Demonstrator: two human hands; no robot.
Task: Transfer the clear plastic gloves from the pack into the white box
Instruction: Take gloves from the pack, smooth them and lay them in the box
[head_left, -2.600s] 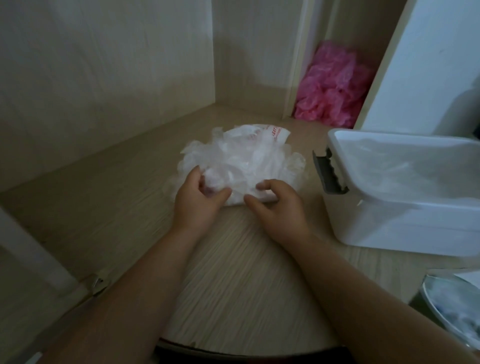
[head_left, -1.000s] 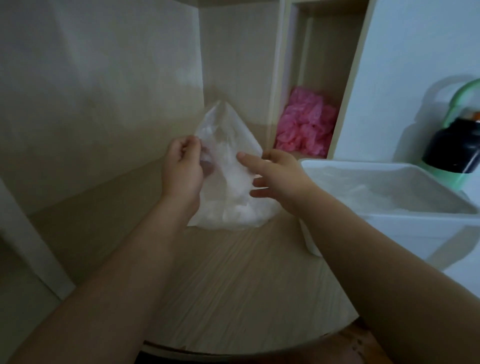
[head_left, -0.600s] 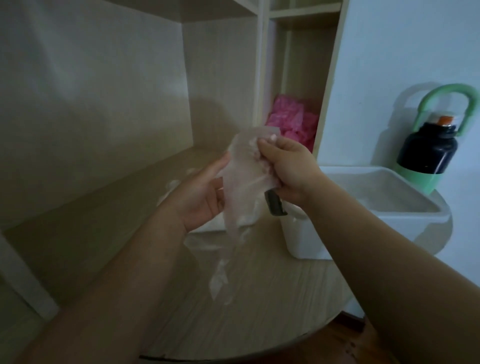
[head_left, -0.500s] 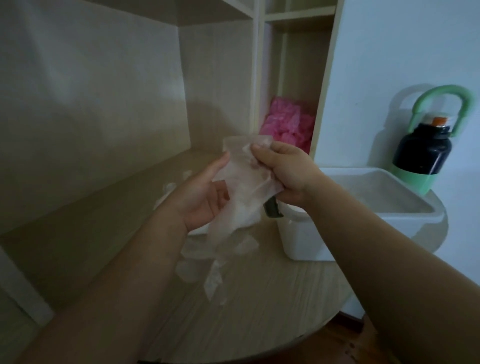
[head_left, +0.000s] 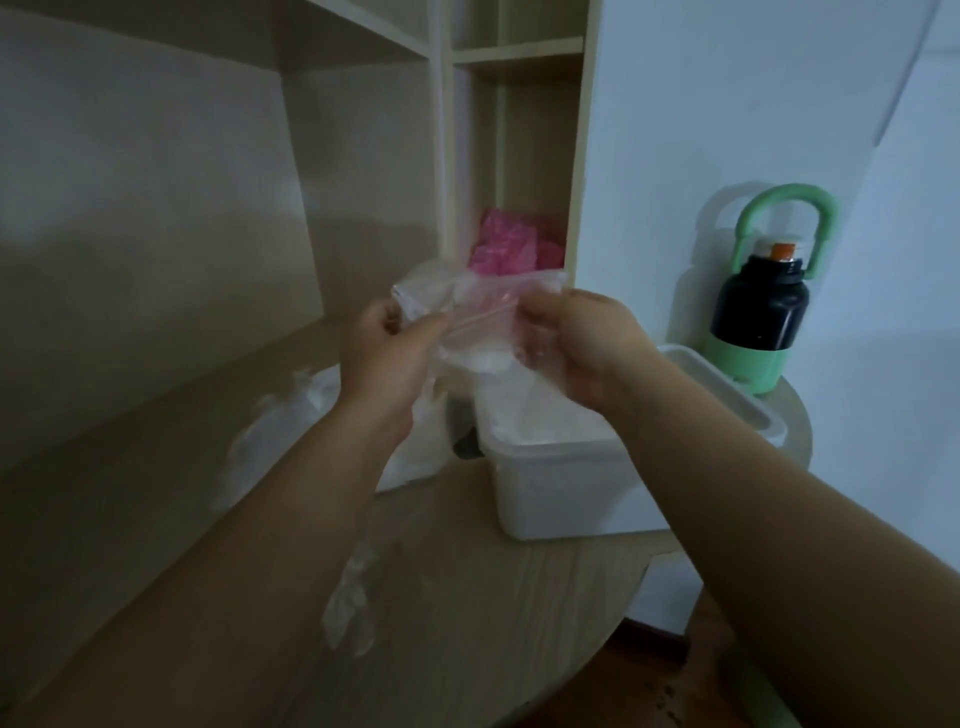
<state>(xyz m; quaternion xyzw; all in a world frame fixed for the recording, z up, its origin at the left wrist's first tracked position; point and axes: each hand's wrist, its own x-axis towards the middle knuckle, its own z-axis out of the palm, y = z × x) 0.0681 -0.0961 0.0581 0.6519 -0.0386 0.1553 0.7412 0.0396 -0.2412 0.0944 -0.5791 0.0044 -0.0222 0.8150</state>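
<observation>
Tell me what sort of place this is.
Probably a room at home, at a desk built into shelving: pale wooden shelves, a water bottle on the round-edged table, and a white box beside it.

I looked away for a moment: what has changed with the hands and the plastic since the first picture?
Both hands left the pile on the table and lifted a clear plastic piece. The left hand and right hand now pinch it, spread between them, raised beside the white box. The pile, box, bottle and pink heap stayed put.
</observation>
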